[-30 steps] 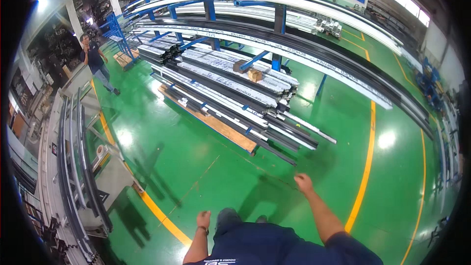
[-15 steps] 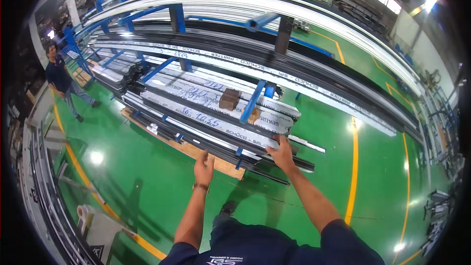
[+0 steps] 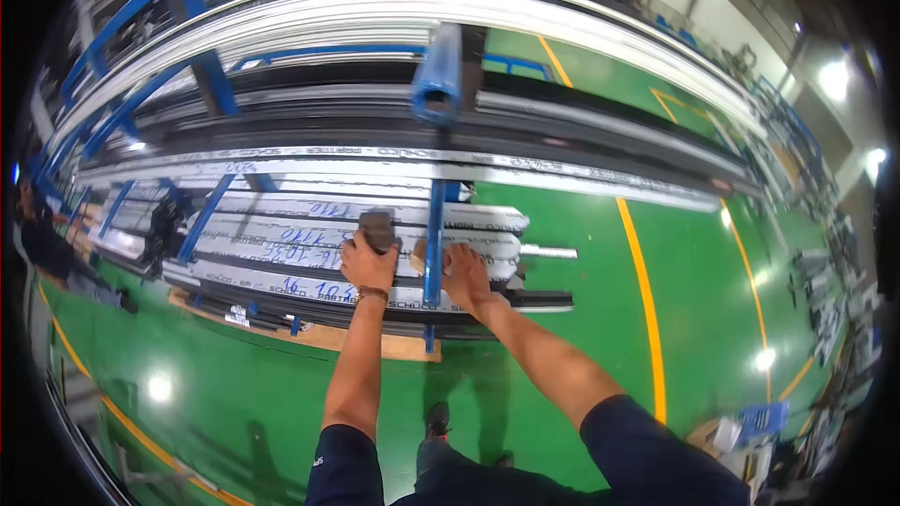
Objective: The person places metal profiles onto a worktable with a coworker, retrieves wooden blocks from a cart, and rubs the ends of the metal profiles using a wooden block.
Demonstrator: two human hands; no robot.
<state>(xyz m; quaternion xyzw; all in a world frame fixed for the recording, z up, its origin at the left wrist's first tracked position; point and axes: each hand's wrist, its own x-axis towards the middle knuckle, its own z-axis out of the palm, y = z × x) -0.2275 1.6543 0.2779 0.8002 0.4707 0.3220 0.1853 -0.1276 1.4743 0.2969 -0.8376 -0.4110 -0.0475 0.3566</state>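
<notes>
My left hand (image 3: 369, 265) is closed on the near side of a dark brown block (image 3: 378, 229), which rests on a layer of long, film-wrapped profiles (image 3: 253, 242). Just right of a slanting blue rack arm (image 3: 435, 239), my right hand (image 3: 468, 275) has its fingers curled at a light wooden block (image 3: 416, 260). That block is partly hidden by the arm and my fingers. Handwritten blue marks run along the white film of the profiles beside my hands.
More long profiles (image 3: 581, 173) lie on higher rack levels and stick out to the right. A blue tube end (image 3: 437, 98) juts toward me. Under the lower stack is a wooden board (image 3: 380, 345). Another person (image 3: 61, 244) stands at the far left on the green floor (image 3: 562, 375).
Both hands have moved forward over the stack, from its near edge and right end to the two blocks. The view has turned, shifting the rack leftward.
</notes>
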